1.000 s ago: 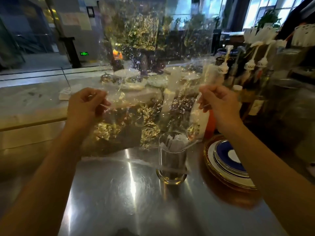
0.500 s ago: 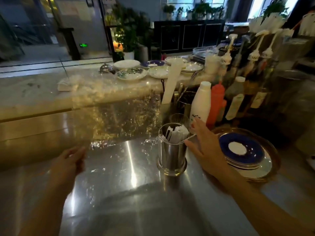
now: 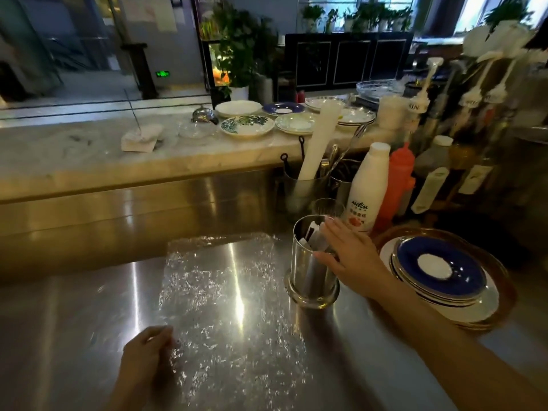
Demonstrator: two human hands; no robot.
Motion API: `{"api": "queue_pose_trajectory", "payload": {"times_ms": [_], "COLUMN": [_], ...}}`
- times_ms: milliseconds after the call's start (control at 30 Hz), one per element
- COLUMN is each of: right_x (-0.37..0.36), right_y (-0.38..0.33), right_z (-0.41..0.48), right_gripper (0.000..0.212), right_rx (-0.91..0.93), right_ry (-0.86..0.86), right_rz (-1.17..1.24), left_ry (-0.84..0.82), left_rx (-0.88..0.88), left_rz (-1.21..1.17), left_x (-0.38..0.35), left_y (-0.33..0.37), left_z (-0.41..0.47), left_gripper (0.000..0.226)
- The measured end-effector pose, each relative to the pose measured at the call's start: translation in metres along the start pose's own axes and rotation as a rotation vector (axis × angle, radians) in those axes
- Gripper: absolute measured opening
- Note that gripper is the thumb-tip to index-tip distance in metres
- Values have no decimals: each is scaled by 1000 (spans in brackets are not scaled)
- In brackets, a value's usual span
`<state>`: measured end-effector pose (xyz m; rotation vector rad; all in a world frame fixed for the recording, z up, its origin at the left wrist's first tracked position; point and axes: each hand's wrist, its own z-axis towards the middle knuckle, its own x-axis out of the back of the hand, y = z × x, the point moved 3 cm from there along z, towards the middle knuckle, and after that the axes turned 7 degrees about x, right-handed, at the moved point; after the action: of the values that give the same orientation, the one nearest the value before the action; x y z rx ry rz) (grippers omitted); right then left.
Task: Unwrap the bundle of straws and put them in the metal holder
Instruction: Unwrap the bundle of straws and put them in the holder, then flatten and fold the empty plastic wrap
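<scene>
- Lying flat on the steel counter now, the clear wrap is no longer stretched in the air between both hands as it was a second ago.
- Left hand rests on the wrap's near left corner, fingers curled; whether it pinches the film I cannot tell.
- Right hand has let go of the wrap and lies open against the holder, fingertips at its rim, gripping nothing.
- Straws, paper-sleeved, stand inside the holder, just right of the wrap.
- Judged from this, unwrapping and loading look done; only clearing the film seems left.
- Readable writing: "milin" on the white bottle behind the holder; its smaller print and the pump-bottle labels are too blurred.
</scene>
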<state>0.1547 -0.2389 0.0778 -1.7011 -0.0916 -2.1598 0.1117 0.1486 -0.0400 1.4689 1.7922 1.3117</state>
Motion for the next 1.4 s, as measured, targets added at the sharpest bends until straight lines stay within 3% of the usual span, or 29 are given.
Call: {"api": "queue_pose_trajectory", "payload": {"times_ms": [167,333,467,533,633,733,833,967,1067,1167,1300,1333,1400], "right_x": [7,29,21,13,11,16,22,17,18,27,49,49,36], "right_y": [6,-7,-26,-28,-26,-27,-20,-15,-14,-25,-67,-78,-97], "right_z": [11,19,19,17,15,15,15,12,12,10,-1,-5,-10], "right_gripper": [73,84,80,79,76,77,85,94,90,74,49,46,38], "right_rx": [55,126,266,245,216,253,130,83,86,125,296,342,388], "right_ry": [-120,33,-172,-280,-293,-201,-95,-257,-274,-155,318,372,321], "right_rz": [-16,-22,-55,-58,-90,-73,-61,-74,-81,-112,125,222,353], "left_ry": [2,-1,10,5,5,23,43,50,64,62,18,11,12], "left_rx": [57,93,69,66,48,5,-36,-55,-52,-14,100,119,110], "left_rz": [-69,-103,-90,-85,-51,-15,28,62,66,22,-124,-136,-90], "left_x": [0,-4,-4,-4,-2,-2,-2,-2,-2,-2,-3,-3,0], "left_y": [-6,-8,-6,-6,-7,-6,-5,-4,-3,-2,-8,-10,-12], "left_z": [-1,-4,-8,-9,-12,-13,-13,-15,-18,-23,-29,-29,-25], "left_gripper": [9,9,10,12,13,13,15,17,15,12,8,7,7]}}
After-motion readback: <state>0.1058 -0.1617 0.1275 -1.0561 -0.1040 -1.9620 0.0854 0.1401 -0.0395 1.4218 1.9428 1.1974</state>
